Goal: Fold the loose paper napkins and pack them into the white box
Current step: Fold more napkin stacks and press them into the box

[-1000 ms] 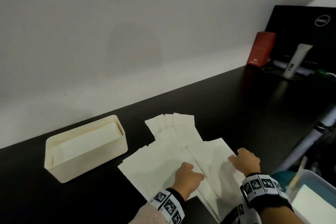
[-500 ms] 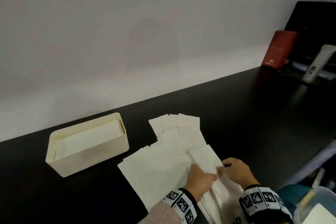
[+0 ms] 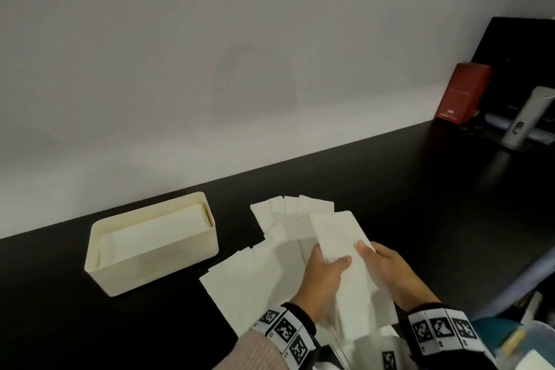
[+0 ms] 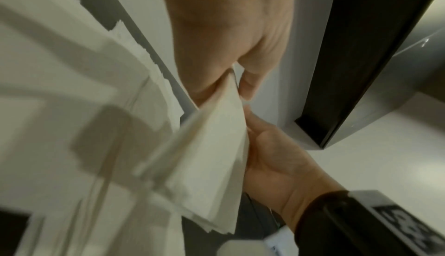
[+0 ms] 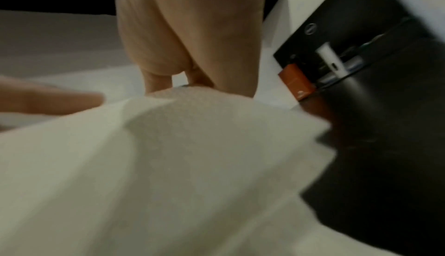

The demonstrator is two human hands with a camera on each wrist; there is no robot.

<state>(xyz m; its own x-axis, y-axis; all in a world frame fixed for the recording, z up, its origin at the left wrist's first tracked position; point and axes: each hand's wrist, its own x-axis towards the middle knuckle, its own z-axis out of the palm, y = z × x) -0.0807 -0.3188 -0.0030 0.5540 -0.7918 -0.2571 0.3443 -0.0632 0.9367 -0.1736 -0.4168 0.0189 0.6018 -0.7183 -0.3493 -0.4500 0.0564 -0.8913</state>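
Observation:
A folded white napkin [image 3: 339,237] is lifted off the black desk, held between both hands. My left hand [image 3: 326,275] grips its left edge, thumb on top; the left wrist view shows the napkin [image 4: 216,165] pinched between thumb and fingers. My right hand [image 3: 384,267] holds the right edge, thumb on top, fingers under the napkin [image 5: 192,136]. Loose napkins [image 3: 255,276] lie spread on the desk below. The white box [image 3: 192,245] stands to the left with folded napkins [image 3: 156,231] inside.
A red box [image 3: 462,93], a dark monitor [image 3: 522,48] and a grey stand [image 3: 525,117] sit at the far right of the black desk [image 3: 390,189]. A white wall [image 3: 210,69] runs behind. A container with paper [image 3: 534,357] is at the lower right.
Both hands were pressing the napkins flat on the desk; they have folded one napkin and lifted it off the pile, now holding it between them.

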